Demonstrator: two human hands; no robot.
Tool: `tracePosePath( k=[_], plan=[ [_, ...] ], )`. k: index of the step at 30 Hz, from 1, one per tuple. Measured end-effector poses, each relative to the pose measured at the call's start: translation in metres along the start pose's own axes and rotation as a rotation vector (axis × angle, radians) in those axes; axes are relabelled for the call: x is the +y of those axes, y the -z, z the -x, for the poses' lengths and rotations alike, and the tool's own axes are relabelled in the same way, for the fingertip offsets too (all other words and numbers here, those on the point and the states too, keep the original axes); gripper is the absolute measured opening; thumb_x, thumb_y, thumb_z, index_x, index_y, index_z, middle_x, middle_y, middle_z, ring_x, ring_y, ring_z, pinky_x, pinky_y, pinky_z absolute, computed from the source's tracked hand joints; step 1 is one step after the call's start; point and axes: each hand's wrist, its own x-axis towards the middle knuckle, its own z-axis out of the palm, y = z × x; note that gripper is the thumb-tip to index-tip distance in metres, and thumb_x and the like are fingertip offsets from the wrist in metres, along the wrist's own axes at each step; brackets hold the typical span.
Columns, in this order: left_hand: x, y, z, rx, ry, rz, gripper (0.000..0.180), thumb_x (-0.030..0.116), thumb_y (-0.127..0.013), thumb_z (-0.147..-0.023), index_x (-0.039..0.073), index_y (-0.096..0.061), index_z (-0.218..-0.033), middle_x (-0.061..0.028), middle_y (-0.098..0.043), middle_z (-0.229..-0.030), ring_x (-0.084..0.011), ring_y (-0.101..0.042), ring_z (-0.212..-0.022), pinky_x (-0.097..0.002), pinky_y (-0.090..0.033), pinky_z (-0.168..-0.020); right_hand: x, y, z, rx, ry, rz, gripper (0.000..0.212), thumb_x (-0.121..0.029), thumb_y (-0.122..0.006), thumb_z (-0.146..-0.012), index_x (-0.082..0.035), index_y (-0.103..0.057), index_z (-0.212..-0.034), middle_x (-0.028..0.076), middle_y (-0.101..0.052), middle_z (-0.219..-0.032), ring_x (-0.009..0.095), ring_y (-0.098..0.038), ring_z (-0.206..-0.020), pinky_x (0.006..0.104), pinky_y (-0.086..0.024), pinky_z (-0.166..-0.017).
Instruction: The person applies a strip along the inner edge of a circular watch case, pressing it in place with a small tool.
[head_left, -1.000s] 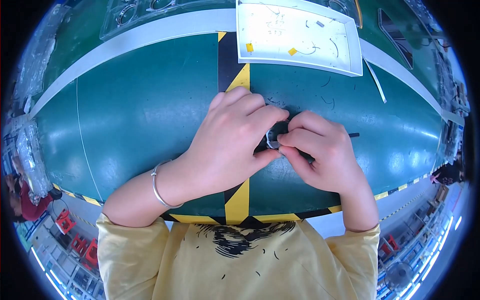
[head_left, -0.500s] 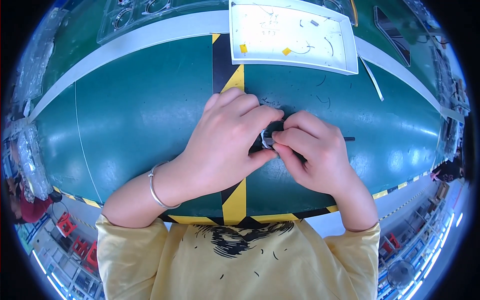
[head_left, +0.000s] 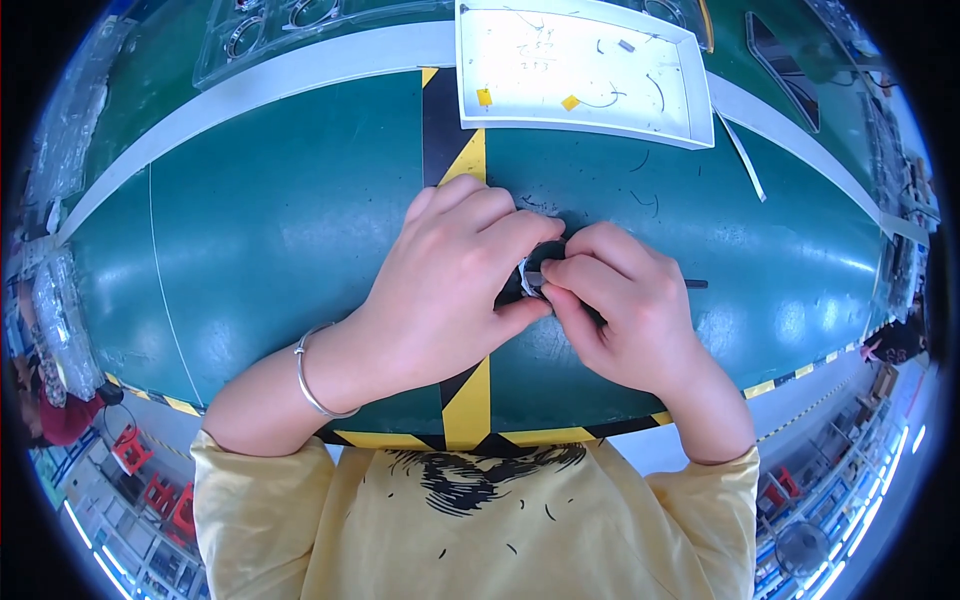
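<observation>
Over the striped tape on the green table, my left hand (head_left: 445, 265) curls its thumb and fingers around a small round dark part with a silvery rim (head_left: 526, 280). My right hand (head_left: 635, 300) meets it from the other side, thumb and forefinger pinched on a small grey piece (head_left: 535, 280) at the part's rim. Fingers cover most of both, so their exact kind is hidden. Past the back of my right hand sticks out a thin dark rod (head_left: 697, 284); whether that hand holds it, I cannot tell.
Beyond my hands stands a shallow white box (head_left: 590, 125) with yellow tabs and dark scraps inside. Thin dark strips (head_left: 645, 203) lie on the table. A clear tray (head_left: 215, 70) with metal rings is at the far left, a dark flat panel (head_left: 785, 75) far right.
Both hands keep nearly the same place and hold. The right fingers have shifted very slightly at the rim, and the dark rod sits a little lower.
</observation>
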Motion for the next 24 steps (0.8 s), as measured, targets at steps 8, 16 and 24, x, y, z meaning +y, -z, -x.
tracePosePath(
  k=[8,16,24],
  plan=[
    [0.001,-0.001,-0.001,-0.001,0.001,0.001,0.051,0.016,-0.089,-0.067,0.011,-0.071,-0.114,-0.0017,-0.062,-0.087,-0.0248,-0.057,-0.090,-0.0389,-0.043,-0.086,0.001,0.001,0.001,-0.020,0.024,-0.013,0.016,0.001,-0.078,-0.075,-0.005,-0.072,-0.088,0.007,-0.063,-0.087,0.024,-0.063,-0.067,0.0340,-0.051,-0.055],
    [0.001,-0.002,0.000,0.016,0.003,0.002,0.051,0.016,-0.089,-0.066,0.011,-0.072,-0.114,-0.0013,-0.063,-0.086,-0.0246,-0.057,-0.090,-0.0385,-0.043,-0.085,0.002,0.005,-0.002,-0.066,0.035,-0.037,0.015,0.001,-0.078,-0.075,-0.004,-0.072,-0.088,0.008,-0.063,-0.086,0.024,-0.062,-0.065,0.0341,-0.050,-0.054],
    [0.001,-0.004,0.001,0.037,0.014,0.008,0.051,0.016,-0.089,-0.065,0.010,-0.072,-0.112,-0.0010,-0.063,-0.084,-0.0244,-0.057,-0.089,-0.0387,-0.043,-0.084,0.004,0.005,0.000,-0.041,0.050,-0.046,0.016,0.001,-0.079,-0.074,-0.004,-0.073,-0.088,0.008,-0.063,-0.086,0.024,-0.062,-0.063,0.0340,-0.050,-0.054]
  ],
)
